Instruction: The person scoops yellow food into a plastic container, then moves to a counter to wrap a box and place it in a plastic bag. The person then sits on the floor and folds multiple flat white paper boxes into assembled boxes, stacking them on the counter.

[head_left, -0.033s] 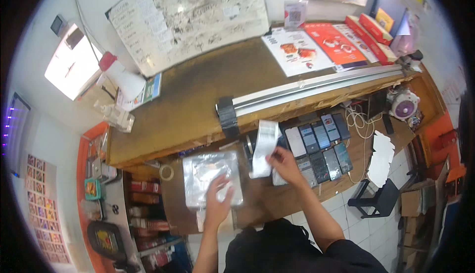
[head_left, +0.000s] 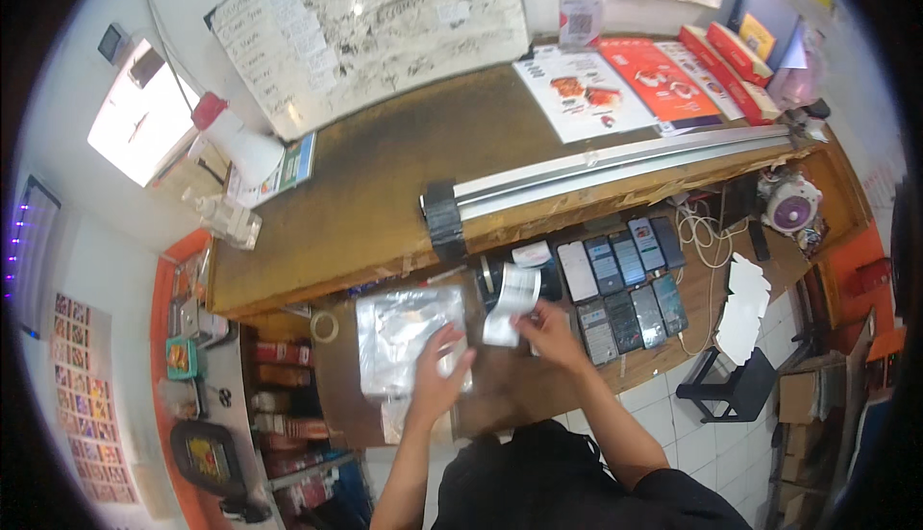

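Note:
My right hand (head_left: 555,336) pinches the edge of a white printed receipt (head_left: 511,307), which curls at its lower end. Behind the receipt sits a black device (head_left: 486,278), mostly hidden, with a small white paper strip (head_left: 532,253) showing above it. My left hand (head_left: 440,378) has its thumb and fingers apart, over the right side of a stack of clear, shiny plastic bags (head_left: 392,323); whether it touches them I cannot tell. Right of the receipt, several smartphones (head_left: 602,269) lie in two rows on the lower wooden desk.
A raised wooden counter (head_left: 385,179) runs behind the desk, with a metal rail (head_left: 596,171) along its edge. A tape roll (head_left: 325,326) lies left of the bags. White cables (head_left: 694,232), a fan (head_left: 790,205) and a black stool (head_left: 728,384) are at the right.
The receipt has come down a little toward me, uncovering the black device and paper strip behind it. My left hand has shifted slightly to the right.

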{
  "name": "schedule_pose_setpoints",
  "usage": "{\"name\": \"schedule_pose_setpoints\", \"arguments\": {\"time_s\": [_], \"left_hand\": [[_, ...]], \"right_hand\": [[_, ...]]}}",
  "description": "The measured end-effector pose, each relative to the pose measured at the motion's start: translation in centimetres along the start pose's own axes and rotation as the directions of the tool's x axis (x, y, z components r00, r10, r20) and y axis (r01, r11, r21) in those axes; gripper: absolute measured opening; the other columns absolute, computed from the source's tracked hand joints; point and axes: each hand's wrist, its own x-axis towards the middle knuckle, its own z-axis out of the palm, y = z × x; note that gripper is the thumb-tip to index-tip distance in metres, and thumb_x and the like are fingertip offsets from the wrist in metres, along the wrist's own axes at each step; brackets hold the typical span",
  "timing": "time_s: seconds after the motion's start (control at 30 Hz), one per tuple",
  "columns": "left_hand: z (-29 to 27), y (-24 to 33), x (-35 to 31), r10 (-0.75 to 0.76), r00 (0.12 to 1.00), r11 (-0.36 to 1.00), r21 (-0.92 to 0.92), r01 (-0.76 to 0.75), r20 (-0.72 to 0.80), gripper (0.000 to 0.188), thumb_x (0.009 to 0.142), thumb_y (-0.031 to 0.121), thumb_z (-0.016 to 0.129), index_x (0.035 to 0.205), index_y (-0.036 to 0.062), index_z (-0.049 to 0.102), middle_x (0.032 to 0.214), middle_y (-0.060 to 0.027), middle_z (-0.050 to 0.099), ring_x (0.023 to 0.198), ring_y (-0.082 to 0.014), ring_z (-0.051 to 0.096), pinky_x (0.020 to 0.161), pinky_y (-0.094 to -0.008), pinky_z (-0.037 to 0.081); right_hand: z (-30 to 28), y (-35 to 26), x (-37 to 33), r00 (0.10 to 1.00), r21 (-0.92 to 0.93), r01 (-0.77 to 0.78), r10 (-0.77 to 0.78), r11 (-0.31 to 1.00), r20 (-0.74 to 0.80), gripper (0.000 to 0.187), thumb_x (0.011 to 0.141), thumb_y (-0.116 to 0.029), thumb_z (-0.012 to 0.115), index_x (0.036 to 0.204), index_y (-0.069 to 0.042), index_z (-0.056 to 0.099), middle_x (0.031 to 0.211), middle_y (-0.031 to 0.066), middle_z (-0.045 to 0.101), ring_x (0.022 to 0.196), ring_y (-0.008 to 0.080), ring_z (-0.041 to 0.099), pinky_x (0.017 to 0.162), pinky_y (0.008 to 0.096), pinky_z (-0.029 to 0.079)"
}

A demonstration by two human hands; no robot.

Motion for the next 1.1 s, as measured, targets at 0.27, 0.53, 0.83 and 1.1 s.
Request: {"name": "schedule_pose_setpoints", "arguments": {"time_s": [0.27,0.53,0.83,1.1], "left_hand": [[5.9,-5.9,5.4,-0.104,0.844,0.989,0.142,0.034,0.526,0.030,0.101,0.007,0.072,0.130,-0.0016,0.069,0.113,-0.0187,0.078,0.103,-0.0257,0.076,0.091,-0.0374,0.059],[6.8,-14.5,8.7,-0.404,0.773,0.888,0.413,0.203,0.488,0.035,0.098,0.023,0.074,0.124,-0.0008,0.075,0.118,-0.0243,0.077,0.117,-0.0421,0.071,0.101,-0.0454,0.055],[8.8,-19.9,10.5,-0.533,0.642,0.837,0.234,0.494,0.550,0.040,0.104,0.031,0.078,0.135,0.0054,0.074,0.111,-0.0112,0.079,0.096,-0.0226,0.073,0.079,-0.0394,0.059],[10.2,-23.3,9.5,-0.396,0.728,0.875,-0.012,0.485,0.560,0.043,0.105,0.021,0.072,0.146,0.0081,0.071,0.131,-0.0096,0.075,0.115,-0.0192,0.070,0.105,-0.0349,0.054]], "right_hand": [[-1.4,8.0,-2.9,0.961,0.207,-0.271,0.253,0.940,0.106,0.053,0.096,-0.001,0.084,0.144,0.001,0.061,0.114,0.0072,0.077,0.103,0.0156,0.074,0.091,0.0332,0.063],[-3.9,10.7,6.0,0.968,-0.700,0.029,0.155,0.713,0.199,0.051,0.092,-0.020,0.086,0.135,0.002,0.067,0.093,0.0150,0.077,0.090,0.0214,0.077,0.078,0.0390,0.060],[-1.0,12.9,11.4,0.888,-0.548,-0.329,0.449,0.769,0.097,0.046,0.100,-0.042,0.072,0.118,-0.001,0.080,0.112,0.0263,0.079,0.115,0.0439,0.073,0.102,0.0538,0.055],[-1.2,10.0,2.0,0.808,-0.411,-0.462,0.564,0.786,0.171,0.028,0.110,-0.023,0.066,0.095,0.001,0.070,0.062,0.0063,0.064,0.047,0.0160,0.061,0.046,0.0372,0.046]]}}
